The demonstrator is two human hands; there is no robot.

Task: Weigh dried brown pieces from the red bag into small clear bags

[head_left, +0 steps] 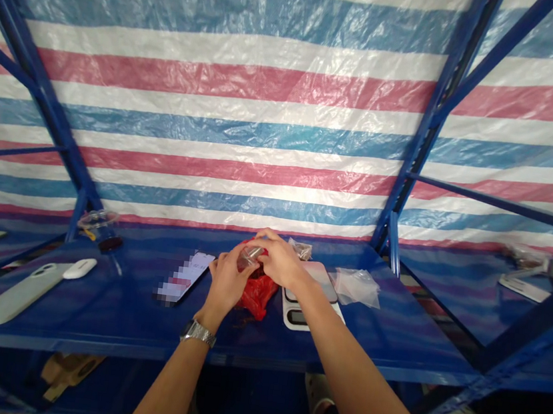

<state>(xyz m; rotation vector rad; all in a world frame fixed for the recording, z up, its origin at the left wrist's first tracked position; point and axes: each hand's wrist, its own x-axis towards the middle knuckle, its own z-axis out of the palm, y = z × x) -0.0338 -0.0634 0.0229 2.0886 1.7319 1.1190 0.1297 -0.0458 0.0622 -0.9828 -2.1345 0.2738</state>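
My left hand (228,275), with a metal watch at the wrist, pinches a small clear plastic bag (252,255) over a red plastic bag (260,293). From the other side, my right hand (277,259) curls over the top of the clear bag, its fingers closed at the edge; the fingertips are partly hidden. The red bag lies crumpled and open on the blue shelf below both hands, with dark contents that I cannot make out. Under my right forearm sits a white kitchen scale (293,317), partly covered by the arm.
Clear flat bags (358,287) lie right of the scale, and a small filled bag (301,249) behind it. A lit phone (192,277) rests left of my hands. Farther left are a pale phone (18,296), a white case (80,268) and a clear cup (99,220). Blue posts flank the shelf (140,331).
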